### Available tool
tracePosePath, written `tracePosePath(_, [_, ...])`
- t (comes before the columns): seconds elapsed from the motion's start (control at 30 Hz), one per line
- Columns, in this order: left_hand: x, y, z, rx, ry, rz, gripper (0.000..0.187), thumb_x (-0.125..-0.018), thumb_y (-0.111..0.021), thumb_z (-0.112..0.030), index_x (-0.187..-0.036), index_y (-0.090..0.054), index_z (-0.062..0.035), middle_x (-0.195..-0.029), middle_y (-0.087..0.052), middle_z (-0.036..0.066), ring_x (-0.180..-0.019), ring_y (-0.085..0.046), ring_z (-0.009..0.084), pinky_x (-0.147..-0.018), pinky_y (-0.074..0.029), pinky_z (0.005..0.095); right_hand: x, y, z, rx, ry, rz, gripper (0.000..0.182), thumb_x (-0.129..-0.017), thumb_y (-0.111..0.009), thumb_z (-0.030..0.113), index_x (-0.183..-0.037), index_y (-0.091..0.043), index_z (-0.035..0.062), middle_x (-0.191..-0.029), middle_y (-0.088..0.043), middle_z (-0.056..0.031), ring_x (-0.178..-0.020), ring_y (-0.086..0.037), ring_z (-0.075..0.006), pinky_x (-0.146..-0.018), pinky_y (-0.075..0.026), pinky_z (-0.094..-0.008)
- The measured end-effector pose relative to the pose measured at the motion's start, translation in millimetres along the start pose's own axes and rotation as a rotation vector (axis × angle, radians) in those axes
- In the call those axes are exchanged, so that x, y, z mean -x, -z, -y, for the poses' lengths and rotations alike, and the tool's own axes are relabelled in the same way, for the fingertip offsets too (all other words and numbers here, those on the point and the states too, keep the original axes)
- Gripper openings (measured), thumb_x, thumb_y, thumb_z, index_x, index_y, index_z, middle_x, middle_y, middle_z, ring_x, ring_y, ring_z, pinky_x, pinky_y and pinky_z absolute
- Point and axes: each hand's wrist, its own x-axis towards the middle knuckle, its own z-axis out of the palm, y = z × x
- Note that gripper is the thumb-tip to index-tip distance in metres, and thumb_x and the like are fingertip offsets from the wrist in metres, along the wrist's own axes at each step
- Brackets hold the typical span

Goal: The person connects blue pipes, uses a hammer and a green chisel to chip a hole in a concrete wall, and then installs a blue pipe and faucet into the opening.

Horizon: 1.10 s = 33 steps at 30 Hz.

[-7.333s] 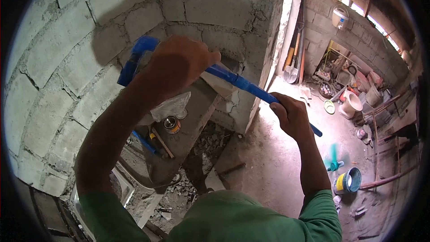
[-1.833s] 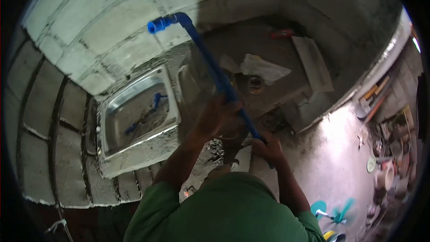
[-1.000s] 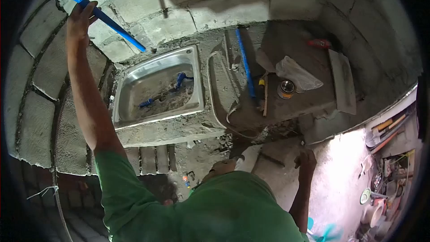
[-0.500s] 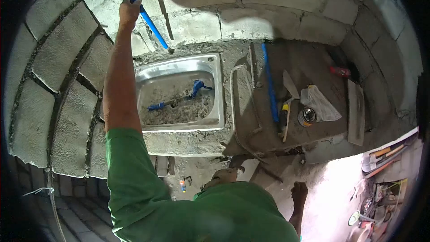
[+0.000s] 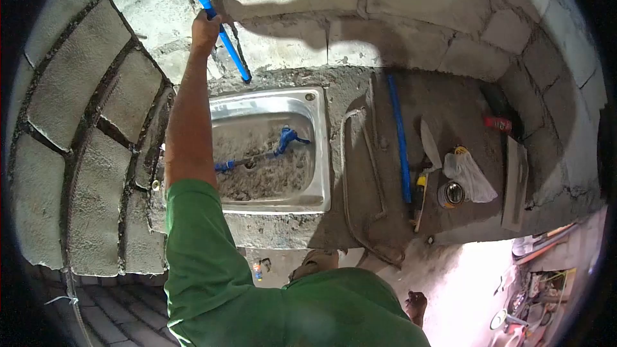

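My left hand (image 5: pixel 205 31) is closed around a blue plastic pipe (image 5: pixel 232 53), held slanting against the block wall. The pipe's lower end meets the ledge just behind the steel sink (image 5: pixel 324 154). Grey dirt covers the sink's bottom, and a blue pipe fitting (image 5: pixel 286 138) on a short pipe piece lies on it. My left forearm hides the sink's left side. Low at my right side hangs my right hand (image 5: pixel 416 305), its fingers curled and seemingly empty, small in view and partly behind my green shirt.
On the counter (image 5: pixel 360 218) lie another blue pipe (image 5: pixel 400 141), a bent rod (image 5: pixel 347 180), a yellow-and-black-handled tool (image 5: pixel 420 196), an opened can (image 5: pixel 452 194), a plastic bag (image 5: pixel 474 180) and a long flat board (image 5: pixel 514 186). Block walls (image 5: pixel 411 38) enclose the back and left.
The view has shifted, so the sink and counter appear lower and further right. My left hand still grips the pipe against the wall. My right hand shows lower and further left.
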Motion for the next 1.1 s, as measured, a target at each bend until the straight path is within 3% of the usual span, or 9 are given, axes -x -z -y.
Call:
tracePosePath(0.03, [3.7, -0.6, -1.6, 0.001, 0.001, -0.007, 0.022, -0.085, -0.065, -0.014, -0.098, -0.060, 0.0030, -0.081, -0.065, 0.011, -0.073, -0.060, 0.0191, -0.068, -0.048, 0.0336, -21.5, 14.9, -31.4, 0.002, 0.006, 0.000, 0.013, -0.084, -0.069, 0.017, -0.084, -0.061, 0.0061, -0.060, -0.061, -0.0091, -0.044, -0.054, -0.0175, -0.041, -0.042, -0.0323])
tracePosePath(0.1, [10.5, -2.3, -10.9, 0.000, 0.056, 0.002, 0.025, -0.085, -0.064, -0.012, -0.104, -0.060, 0.0036, -0.082, -0.065, 0.012, -0.074, -0.061, 0.0227, -0.070, -0.049, 0.0356, -64.0, 10.8, -95.3, 0.359, 0.594, 0.009, 0.014, -0.084, -0.069, 0.018, -0.087, -0.062, 0.0064, -0.060, -0.061, -0.0099, -0.041, -0.052, -0.0172, -0.040, -0.041, -0.0322])
tracePosePath(0.13, [3.6, -6.8, 8.5, -0.010, 0.035, -0.006, 0.031, -0.084, -0.064, -0.010, -0.111, -0.058, 0.0034, -0.088, -0.066, 0.014, -0.077, -0.062, 0.0256, -0.072, -0.050, 0.0373, -30.5, 2.5, -36.8, 0.083, 0.035, 0.002, 0.018, -0.083, -0.070, 0.022, -0.090, -0.061, 0.0074, -0.060, -0.061, -0.0095, -0.041, -0.053, -0.0166, -0.038, -0.041, -0.0321])
tracePosePath(0.17, [5.1, -5.9, 4.6, -0.012, 0.034, -0.014, 0.031, -0.084, -0.064, -0.010, -0.111, -0.058, 0.0034, -0.088, -0.066, 0.014, -0.077, -0.062, 0.0256, -0.072, -0.050, 0.0373, -23.2, 2.4, -17.1, 0.083, 0.043, 0.005, 0.018, -0.083, -0.070, 0.022, -0.090, -0.061, 0.0074, -0.060, -0.061, -0.0095, -0.041, -0.053, -0.0166, -0.038, -0.041, -0.0321])
tracePosePath(0.23, [15.2, -6.4, -5.9, 0.043, -0.013, -0.070, 0.026, -0.082, -0.066, -0.012, -0.101, -0.057, 0.0019, -0.088, -0.067, 0.020, -0.082, -0.066, 0.0345, -0.072, -0.051, 0.0415, -17.8, 1.2, 6.0, 0.062, -0.086, 0.061, 0.022, -0.083, -0.071, 0.025, -0.091, -0.061, 0.0075, -0.060, -0.061, -0.0089, -0.042, -0.053, -0.0164, -0.036, -0.041, -0.0323])
tracePosePath(0.4, [29.4, -19.3, -4.9, -0.042, 0.085, -0.171, 0.033, -0.077, -0.073, -0.011, -0.102, -0.057, 0.0023, -0.089, -0.068, 0.020, -0.083, -0.068, 0.0341, -0.074, -0.052, 0.0409, -20.7, -3.7, 27.5, 0.089, -0.057, 0.056, 0.025, -0.083, -0.072, 0.027, -0.091, -0.060, 0.0063, -0.061, -0.061, -0.0087, -0.041, -0.052, -0.0166, -0.034, -0.040, -0.0326])
tracePosePath(0.6, [49.3, -27.0, -1.3, -0.163, 0.213, -0.077, 0.030, -0.073, -0.076, -0.014, -0.094, -0.063, 0.0025, -0.087, -0.069, 0.019, -0.083, -0.068, 0.0329, -0.075, -0.052, 0.0407, -42.4, -0.4, 13.1, 0.041, -0.075, 0.043, 0.025, -0.083, -0.073, 0.027, -0.091, -0.060, 0.0068, -0.061, -0.061, -0.0091, -0.039, -0.051, -0.0172, -0.034, -0.039, -0.0328])
tracePosePath(1.0, [67.4, -46.8, 28.0, -0.121, 0.179, -0.099, 0.027, -0.071, -0.077, -0.015, -0.089, -0.067, 0.0018, -0.084, -0.070, 0.018, -0.081, -0.069, 0.0321, -0.075, -0.052, 0.0394, -20.5, -0.7, 10.7, 0.060, -0.159, 0.026, 0.022, -0.086, -0.068, 0.026, -0.093, -0.057, 0.0091, -0.059, -0.060, -0.0106, -0.036, -0.048, -0.0167, -0.030, -0.036, -0.0317])
tracePosePath(1.1, [59.5, -49.3, 36.9, -0.118, 0.138, -0.064, 0.025, -0.073, -0.077, -0.015, -0.088, -0.065, 0.0016, -0.083, -0.069, 0.020, -0.080, -0.068, 0.0357, -0.073, -0.052, 0.0416, -22.0, -0.9, 12.3, 0.054, -0.154, 0.041, 0.024, -0.086, -0.068, 0.026, -0.096, -0.057, 0.0078, -0.060, -0.060, -0.0109, -0.037, -0.049, -0.0171, -0.031, -0.037, -0.0317])
